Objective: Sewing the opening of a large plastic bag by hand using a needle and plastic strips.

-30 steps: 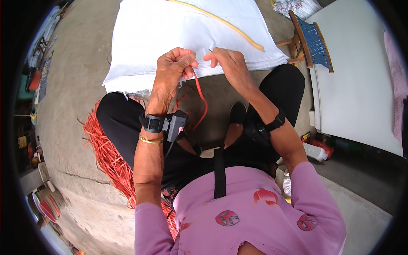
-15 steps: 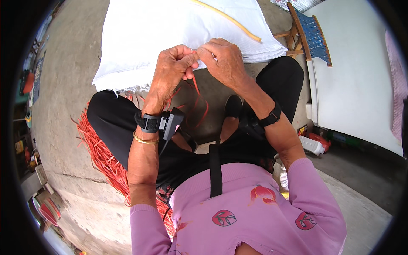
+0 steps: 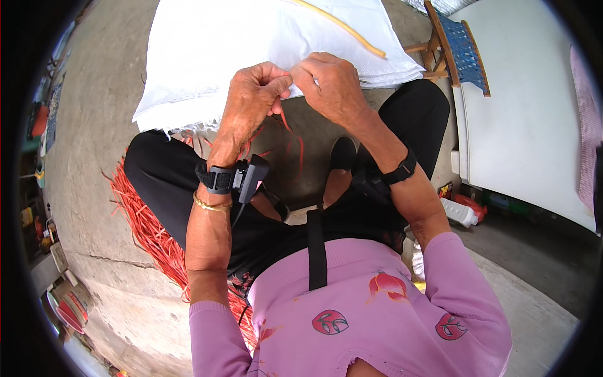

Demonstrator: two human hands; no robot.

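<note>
My left hand (image 3: 256,94) pinches a thin red strip (image 3: 284,119), whose loose end dangles below the fingers between my knees. Close beside it, fingertips almost meeting, my right hand (image 3: 331,87) is closed in a pinch too. What sits between its thumb and finger is hidden by the fingers. Both hands are held over the near edge of a white cloth (image 3: 201,60) with a frayed border. A yellow curved rod or tube (image 3: 345,29) lies on the cloth beyond my right hand.
A heap of red strips (image 3: 147,220) lies on the concrete floor left of my legs. To the right are a wooden-framed seat with blue webbing (image 3: 463,55), a large white panel (image 3: 521,119) and a white plastic bottle (image 3: 460,213). Assorted goods line the far left.
Both hands have shifted slightly up the picture, still pinching close together. The hanging red strip has swung, and less of it shows below my left hand.
</note>
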